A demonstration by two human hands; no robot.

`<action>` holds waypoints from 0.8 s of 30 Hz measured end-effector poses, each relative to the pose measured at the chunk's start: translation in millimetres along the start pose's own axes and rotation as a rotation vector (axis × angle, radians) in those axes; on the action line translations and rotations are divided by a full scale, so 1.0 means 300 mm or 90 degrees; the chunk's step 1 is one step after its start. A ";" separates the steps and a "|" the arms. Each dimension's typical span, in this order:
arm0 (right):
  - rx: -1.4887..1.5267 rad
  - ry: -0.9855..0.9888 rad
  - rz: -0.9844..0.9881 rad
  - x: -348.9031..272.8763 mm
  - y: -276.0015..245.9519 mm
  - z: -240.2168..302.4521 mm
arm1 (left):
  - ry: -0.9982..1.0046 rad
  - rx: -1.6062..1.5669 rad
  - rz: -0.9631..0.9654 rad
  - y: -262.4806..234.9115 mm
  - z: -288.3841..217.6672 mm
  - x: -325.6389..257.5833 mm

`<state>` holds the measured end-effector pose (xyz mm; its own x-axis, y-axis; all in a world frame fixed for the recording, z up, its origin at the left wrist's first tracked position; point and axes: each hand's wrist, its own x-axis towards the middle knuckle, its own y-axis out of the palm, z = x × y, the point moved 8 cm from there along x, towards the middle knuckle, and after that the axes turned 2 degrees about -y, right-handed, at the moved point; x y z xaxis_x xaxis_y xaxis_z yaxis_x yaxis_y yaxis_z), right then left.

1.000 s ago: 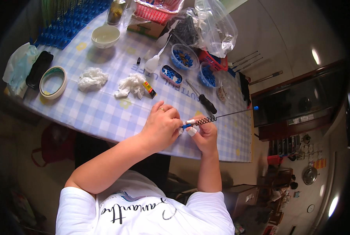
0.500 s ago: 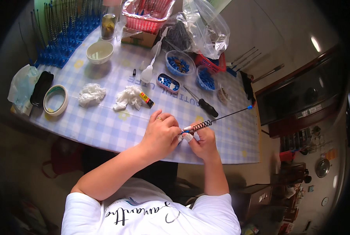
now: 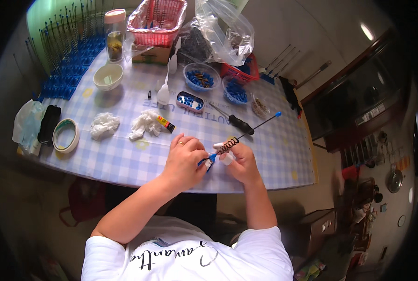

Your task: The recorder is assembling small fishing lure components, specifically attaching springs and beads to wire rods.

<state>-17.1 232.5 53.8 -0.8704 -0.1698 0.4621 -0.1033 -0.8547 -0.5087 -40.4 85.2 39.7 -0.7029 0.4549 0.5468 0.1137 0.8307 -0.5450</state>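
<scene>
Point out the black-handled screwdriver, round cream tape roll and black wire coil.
Black-handled screwdriver point(image 3: 241, 125): head view, on the handle.
Round cream tape roll point(image 3: 76, 136): head view, right side.
Black wire coil point(image 3: 228, 145): head view, middle turns.

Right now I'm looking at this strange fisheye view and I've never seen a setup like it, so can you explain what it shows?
There's no machine here, just one person's left hand and right hand. The view comes from the left one of two wide cameras worn on the head, looking down; straight edges bend toward the rim, and picture left is the person's left.

Both hands hold a dark coiled rod: the left fingers at its blue end piece, the right finger and thumb beside the coil.

On the checked tablecloth in front lie a roll of tape, two crumpled white tissues, a small yellow-and-black tube and a black-handled screwdriver. Farther back stands a white bowl.
</scene>
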 end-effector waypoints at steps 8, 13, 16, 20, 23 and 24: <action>0.069 0.037 0.012 0.021 0.014 0.025 | 0.016 -0.048 -0.007 -0.007 -0.012 0.005; 0.192 0.104 -0.048 -0.014 0.012 -0.062 | 0.016 -0.097 -0.009 0.000 -0.010 0.011; 0.266 0.173 -0.061 -0.020 0.012 -0.087 | -0.002 -0.109 -0.005 -0.009 -0.007 0.013; 0.328 0.202 -0.072 -0.020 0.014 -0.087 | -0.013 -0.115 -0.017 -0.015 -0.014 0.014; 0.327 0.201 -0.070 -0.020 0.018 -0.095 | 0.001 -0.106 -0.022 -0.012 -0.012 0.012; 0.296 0.186 -0.077 -0.020 0.015 -0.094 | 0.011 -0.092 -0.029 -0.012 -0.013 0.010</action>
<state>-25.9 243.6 28.3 -0.9696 0.0290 0.2429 -0.0449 -0.9972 -0.0603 -40.3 84.8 45.7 -0.6971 0.4207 0.5806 0.1834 0.8874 -0.4228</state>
